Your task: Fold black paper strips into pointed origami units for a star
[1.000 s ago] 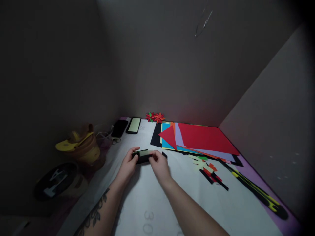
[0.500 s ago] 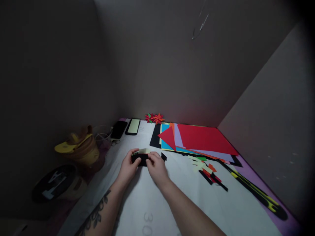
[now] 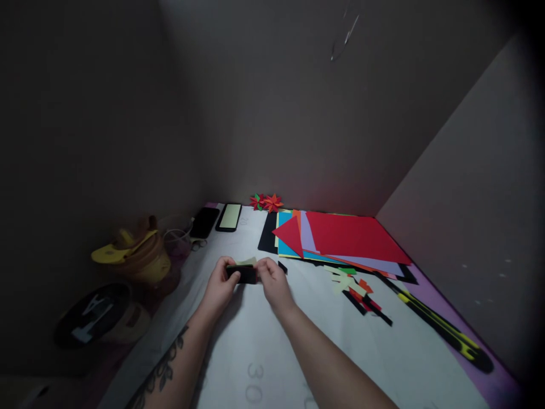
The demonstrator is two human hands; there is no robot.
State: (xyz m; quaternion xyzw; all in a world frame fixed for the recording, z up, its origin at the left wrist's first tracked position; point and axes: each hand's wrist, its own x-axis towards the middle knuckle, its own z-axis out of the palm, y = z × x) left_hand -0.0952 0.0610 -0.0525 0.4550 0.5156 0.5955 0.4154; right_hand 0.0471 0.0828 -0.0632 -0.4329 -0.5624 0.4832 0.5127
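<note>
Both of my hands meet over the white mat near its middle. My left hand pinches the left end of a small folded paper piece, black with a pale yellow-green layer on top. My right hand pinches its right end. The fingers of both hands are closed on it and it is held just above the mat. A tiny black paper scrap lies just right of my right hand.
A stack of coloured sheets, red on top, lies at the back right. Cut strips lie in front of it, a yellow-black cutter to the right. Two phones, paper stars and a yellow-lidded container sit at the left.
My hands have drawn closer together on the paper piece, which now looks shorter and more folded. The view has shifted slightly.
</note>
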